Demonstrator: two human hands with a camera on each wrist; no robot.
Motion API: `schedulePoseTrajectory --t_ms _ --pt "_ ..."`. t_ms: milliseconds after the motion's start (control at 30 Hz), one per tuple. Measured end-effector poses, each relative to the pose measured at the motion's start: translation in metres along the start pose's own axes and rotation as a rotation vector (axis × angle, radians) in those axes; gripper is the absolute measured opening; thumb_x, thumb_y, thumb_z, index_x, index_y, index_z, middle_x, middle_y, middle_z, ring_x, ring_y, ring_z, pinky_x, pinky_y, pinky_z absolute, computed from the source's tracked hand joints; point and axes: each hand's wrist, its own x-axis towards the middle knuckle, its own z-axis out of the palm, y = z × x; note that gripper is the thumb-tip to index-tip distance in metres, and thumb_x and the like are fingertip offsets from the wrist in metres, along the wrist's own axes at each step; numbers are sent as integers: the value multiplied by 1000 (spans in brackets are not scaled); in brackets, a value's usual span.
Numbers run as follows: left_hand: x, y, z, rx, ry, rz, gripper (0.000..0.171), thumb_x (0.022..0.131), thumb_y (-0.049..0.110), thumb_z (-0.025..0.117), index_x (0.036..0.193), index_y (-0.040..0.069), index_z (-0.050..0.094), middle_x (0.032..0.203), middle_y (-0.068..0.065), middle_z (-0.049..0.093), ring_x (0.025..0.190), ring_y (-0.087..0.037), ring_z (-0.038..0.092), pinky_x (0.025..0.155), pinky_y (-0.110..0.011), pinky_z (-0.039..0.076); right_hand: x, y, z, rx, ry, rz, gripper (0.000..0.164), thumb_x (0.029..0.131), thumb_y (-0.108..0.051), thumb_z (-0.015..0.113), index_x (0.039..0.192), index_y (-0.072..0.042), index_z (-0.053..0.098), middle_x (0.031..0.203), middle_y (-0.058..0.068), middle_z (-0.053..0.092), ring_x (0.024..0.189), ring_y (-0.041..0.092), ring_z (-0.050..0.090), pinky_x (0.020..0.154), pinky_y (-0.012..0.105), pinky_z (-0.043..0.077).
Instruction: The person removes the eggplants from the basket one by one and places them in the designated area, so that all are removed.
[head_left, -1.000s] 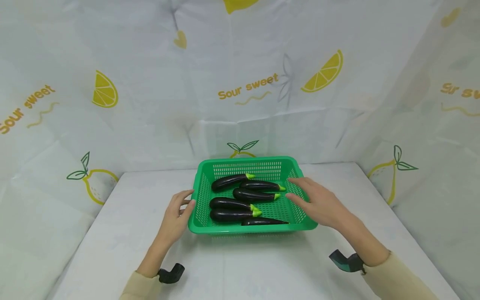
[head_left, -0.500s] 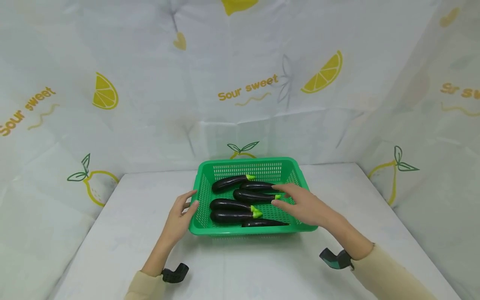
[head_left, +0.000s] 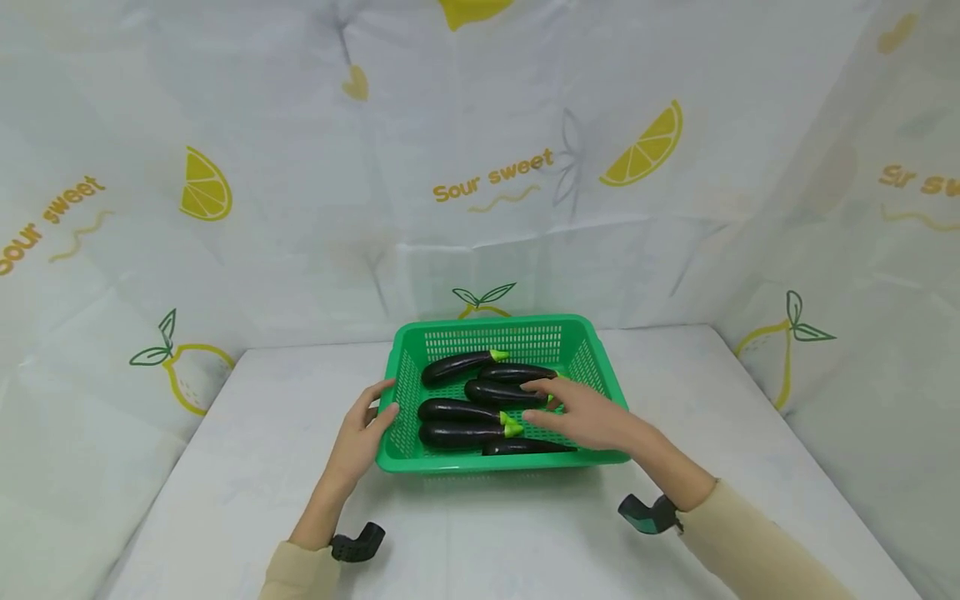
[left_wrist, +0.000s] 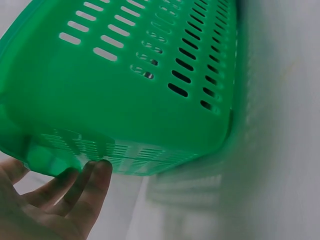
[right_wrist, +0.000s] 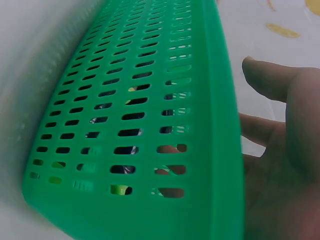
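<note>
A green plastic basket [head_left: 510,465] with slotted walls stands on the white table, several dark eggplants with green stem ends lying in it. My left hand [head_left: 360,433] holds the basket's left rim; in the left wrist view, its fingers [left_wrist: 92,192] lie against the outside of the slotted wall. Over the basket's right half reaches my right hand [head_left: 585,414], thumb and fingers spread apart. Its fingertips overlap the stem end of a middle eggplant [head_left: 501,392]. From the right wrist view, the basket's near wall hides part of that hand [right_wrist: 285,130].
A white sheet [head_left: 480,108] printed with lemons and lettering hangs behind and at both sides. The white table [head_left: 480,542] extends to the left, right and front of the basket. A black wrist mount [head_left: 358,543] sits on each forearm.
My right hand has moved left from the basket's right side to over the eggplants' stem ends. My left hand has shifted slightly right onto the rim. The eggplants lie as before.
</note>
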Motion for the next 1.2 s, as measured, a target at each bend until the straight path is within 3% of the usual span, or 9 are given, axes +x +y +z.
schedulePoseTrajectory --t_ms 167,467,700,1200 --pt "2 0 0 -36 1 -22 49 106 28 57 152 19 45 151 -13 44 127 -33 57 94 -48 54 4 1 6 34 -31 8 57 102 -46 58 145 -9 54 135 15 60 113 27 60 88 48 52" --pt "5 3 2 -59 1 -47 49 105 25 59 152 17 45 146 -14 48 128 -32 56 97 -50 52 8 8 14 42 -126 37 51 102 -45 59 139 -10 57 114 4 65 100 23 62 84 46 51" --pt "3 3 2 -27 12 -44 47 104 23 59 149 15 49 145 -15 50 125 -33 57 95 -50 53 15 12 18 75 -220 47 46 101 -46 60 134 -13 59 114 4 65 104 23 61 87 46 51" --pt "0 5 2 -43 11 -28 47 104 25 60 148 13 51 146 -18 51 125 -35 57 94 -50 53 30 14 23 35 -321 89 36 99 -47 62 128 -24 64 120 2 66 110 21 60 96 48 48"
